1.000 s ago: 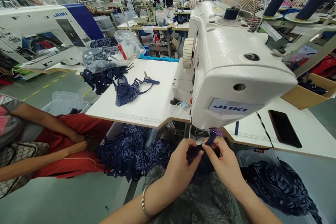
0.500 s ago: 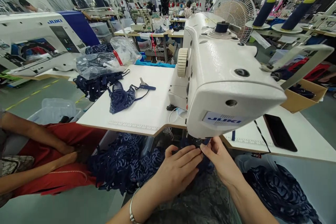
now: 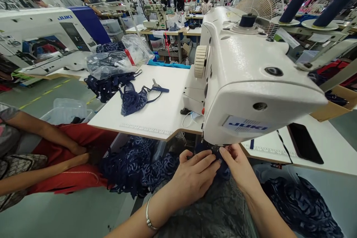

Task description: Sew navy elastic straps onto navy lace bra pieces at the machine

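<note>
Both hands were at the foot of the white sewing machine, feeding a small piece of navy lace fabric in under the machine's head. The left hand lay flat, fingers spread and unclenched, pressing the fabric down; the right hand pinched the fabric's edge between thumb and fingertips, right under the front of the machine. The needle itself was hidden behind the head, so whether the piece already sat under it could not be told. The step in hand looked like positioning the piece for a seam, and the next move would call for keeping the edge lined up and both hands steady. A bundle of the same lace hung below the table, near a black phone.
</note>
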`<state>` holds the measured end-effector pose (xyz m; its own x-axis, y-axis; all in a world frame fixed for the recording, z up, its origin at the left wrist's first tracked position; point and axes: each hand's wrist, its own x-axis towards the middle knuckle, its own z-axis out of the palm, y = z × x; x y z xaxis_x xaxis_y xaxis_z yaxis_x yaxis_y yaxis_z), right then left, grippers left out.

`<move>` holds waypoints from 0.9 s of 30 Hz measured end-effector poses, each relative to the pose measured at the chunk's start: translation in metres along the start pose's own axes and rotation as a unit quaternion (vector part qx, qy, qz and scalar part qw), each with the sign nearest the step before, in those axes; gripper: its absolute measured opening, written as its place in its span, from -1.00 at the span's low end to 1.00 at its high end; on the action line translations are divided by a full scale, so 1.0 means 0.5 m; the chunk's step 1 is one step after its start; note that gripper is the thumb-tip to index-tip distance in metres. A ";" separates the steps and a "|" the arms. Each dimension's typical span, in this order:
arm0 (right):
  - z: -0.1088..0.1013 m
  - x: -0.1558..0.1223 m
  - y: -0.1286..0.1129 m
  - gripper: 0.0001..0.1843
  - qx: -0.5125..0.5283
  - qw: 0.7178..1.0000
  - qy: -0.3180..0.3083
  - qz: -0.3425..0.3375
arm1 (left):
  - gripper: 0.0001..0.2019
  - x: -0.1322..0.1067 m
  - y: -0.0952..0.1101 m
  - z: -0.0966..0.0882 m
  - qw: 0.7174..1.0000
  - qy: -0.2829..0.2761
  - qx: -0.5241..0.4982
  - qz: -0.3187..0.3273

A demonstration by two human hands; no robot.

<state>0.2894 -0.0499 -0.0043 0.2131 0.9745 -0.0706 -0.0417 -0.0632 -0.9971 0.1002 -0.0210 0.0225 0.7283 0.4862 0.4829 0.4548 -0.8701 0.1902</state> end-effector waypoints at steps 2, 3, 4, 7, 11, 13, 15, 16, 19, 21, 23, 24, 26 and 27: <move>0.003 0.001 0.004 -0.71 -0.009 1.000 0.013 -0.009 | -0.68 0.000 0.000 0.001 1.000 -0.003 -0.002 0.005; 0.004 0.002 0.004 -0.71 -0.014 1.000 0.018 -0.012 | -0.67 0.000 0.000 0.000 1.000 -0.003 -0.002 0.007; 0.005 0.003 0.004 -0.70 -0.017 1.000 0.022 -0.013 | -0.67 0.001 0.000 -0.001 1.000 -0.007 -0.001 0.010; 0.004 0.008 -0.005 -0.63 -0.009 0.999 0.030 -0.009 | -0.68 0.003 0.002 -0.004 1.000 -0.009 0.011 0.016; -0.009 0.011 -0.021 -0.57 -0.011 1.000 0.016 0.003 | -0.68 0.000 0.006 -0.002 0.999 0.014 0.047 0.011; -0.017 0.009 -0.024 -0.60 -0.028 0.999 -0.010 0.011 | -0.67 -0.002 0.006 0.001 0.999 0.015 0.049 0.008; -0.022 0.008 -0.021 -0.63 -0.039 0.999 -0.035 0.013 | -0.66 -0.003 0.004 0.003 0.999 0.009 0.031 0.004; -0.022 0.007 -0.018 -0.63 -0.039 0.998 -0.042 0.014 | -0.66 -0.004 0.004 0.004 1.000 0.005 0.018 0.001; -0.018 0.007 -0.009 -0.63 -0.019 0.999 -0.039 0.017 | -0.67 -0.004 0.003 0.004 1.000 0.005 -0.015 -0.026; -0.015 0.007 -0.007 -0.64 -0.002 0.999 -0.037 0.017 | -0.69 -0.004 0.004 0.000 0.998 0.010 -0.040 -0.053; -0.014 0.006 -0.010 -0.66 -0.001 0.999 -0.041 0.028 | -0.70 -0.003 0.004 -0.007 0.994 0.003 -0.073 -0.076; -0.014 0.005 -0.013 -0.66 -0.004 0.998 -0.042 0.037 | -0.70 -0.002 0.004 -0.012 0.992 -0.006 -0.091 -0.082; -0.015 0.005 -0.020 -0.64 -0.014 0.998 -0.041 0.051 | -0.68 0.001 0.002 -0.022 0.989 -0.024 -0.119 -0.088; -0.015 0.005 -0.023 -0.63 -0.018 0.998 -0.038 0.053 | -0.68 0.002 0.000 -0.026 0.988 -0.030 -0.126 -0.088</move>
<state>0.2976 -0.0484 0.0067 0.1352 0.9754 -0.1744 -0.0251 -0.1725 -0.9847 0.0944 -0.0214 0.0342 0.6824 0.6288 0.3727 0.4404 -0.7606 0.4769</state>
